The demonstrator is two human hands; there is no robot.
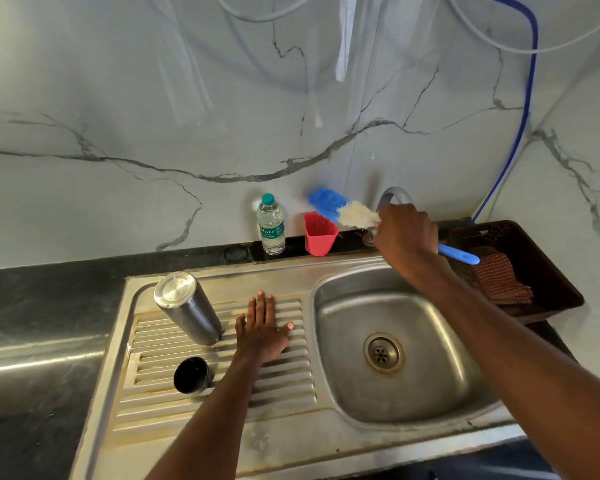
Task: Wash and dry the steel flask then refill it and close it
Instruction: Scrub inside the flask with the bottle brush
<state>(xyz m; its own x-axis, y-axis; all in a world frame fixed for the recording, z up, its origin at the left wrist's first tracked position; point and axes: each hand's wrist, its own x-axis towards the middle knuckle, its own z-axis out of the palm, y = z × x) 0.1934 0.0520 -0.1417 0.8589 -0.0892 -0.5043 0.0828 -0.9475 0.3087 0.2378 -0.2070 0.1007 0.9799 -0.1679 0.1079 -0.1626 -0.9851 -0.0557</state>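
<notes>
We stood at a steel sink (222, 441) whose ribbed drainboard lay on the left and basin on the right. The steel flask (187, 308) stood inverted on the far-left ribs, base up, its long axis upright and leaning slightly, mouth down. We judged it rigid, light while empty and slippery if wet, best gripped around the mid-body. Its black cap (192, 375) sat nearer us, apart from it. Our left hand (262, 329) lay flat with fingers spread on the ribs just right of the flask. Our right hand (406, 234) gripped a blue bottle brush (340, 208) by the tap (394, 195).
</notes>
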